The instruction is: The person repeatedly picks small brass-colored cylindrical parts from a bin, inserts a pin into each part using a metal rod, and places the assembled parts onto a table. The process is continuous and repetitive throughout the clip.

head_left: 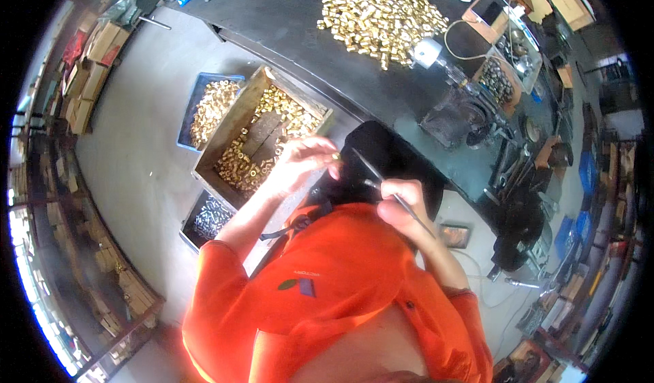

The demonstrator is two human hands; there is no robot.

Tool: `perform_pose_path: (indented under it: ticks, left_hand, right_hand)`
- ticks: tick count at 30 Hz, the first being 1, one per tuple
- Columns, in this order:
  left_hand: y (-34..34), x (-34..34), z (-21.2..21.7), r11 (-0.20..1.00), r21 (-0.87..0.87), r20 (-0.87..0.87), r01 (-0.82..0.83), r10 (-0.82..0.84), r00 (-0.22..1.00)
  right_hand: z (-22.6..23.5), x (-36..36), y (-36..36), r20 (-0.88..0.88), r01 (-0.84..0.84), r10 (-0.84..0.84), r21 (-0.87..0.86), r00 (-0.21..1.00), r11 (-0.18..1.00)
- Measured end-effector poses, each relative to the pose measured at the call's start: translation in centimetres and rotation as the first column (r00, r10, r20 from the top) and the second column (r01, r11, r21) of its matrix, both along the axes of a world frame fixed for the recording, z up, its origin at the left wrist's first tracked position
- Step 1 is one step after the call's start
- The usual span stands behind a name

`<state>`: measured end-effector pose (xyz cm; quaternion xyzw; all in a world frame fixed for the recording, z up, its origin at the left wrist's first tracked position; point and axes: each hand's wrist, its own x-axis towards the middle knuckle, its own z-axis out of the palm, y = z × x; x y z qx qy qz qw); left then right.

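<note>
My left hand (pixel 305 160) pinches a small brass fitting (pixel 336 156) between thumb and fingertips, above my lap. My right hand (pixel 403 204) is closed around a thin dark pointed rod (pixel 368 165), like a scriber or slim file; its exact kind I cannot make out. The rod slants up and left, its tip apart from the fitting. A small metallic piece (pixel 371 183) shows beside my right fingers, too small to name. Below and left of my left hand stands a wooden crate (pixel 221 125) partly filled with brass fittings (pixel 238 162).
A dark workbench (pixel 286 15) carries a large heap of brass fittings (pixel 375 15) and a small motor-driven machine (pixel 456 114). A blue bin (pixel 184 128) of fittings and a dark bin (pixel 191 236) of silvery parts flank the crate. Loaded shelves (pixel 88 247) line the left.
</note>
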<state>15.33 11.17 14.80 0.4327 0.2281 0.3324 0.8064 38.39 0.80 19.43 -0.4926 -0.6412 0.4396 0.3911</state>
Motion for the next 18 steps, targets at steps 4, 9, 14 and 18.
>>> perform_pose_path:
  ticks: [4, 9, 14, 18]
  left_hand:
    - [-2.4, 3.9, -0.2, 0.932, -0.339, 0.166, 0.127, -0.074, 0.983]
    - [-3.3, 5.5, 0.8, 0.875, -0.460, 0.221, 0.150, -0.051, 0.974]
    - [-3.0, 5.3, 1.0, 0.908, -0.405, 0.125, 0.102, -0.056, 0.991]
    - [-2.8, 5.0, 2.0, 0.995, -0.084, -0.069, 0.060, -0.065, 0.995]
  right_hand:
    - [0.5, 0.2, 0.0, -0.015, 0.047, -0.047, 0.004, 0.999, 0.999]
    - [0.6, 0.6, -0.1, -0.002, 0.093, -0.093, 0.042, 0.996, 0.995]
    - [0.8, 0.7, -0.1, -0.005, 0.082, -0.082, 0.049, 0.997, 0.995]
    - [1.1, 0.5, 0.1, 0.002, 0.059, -0.060, 0.080, 0.998, 0.995]
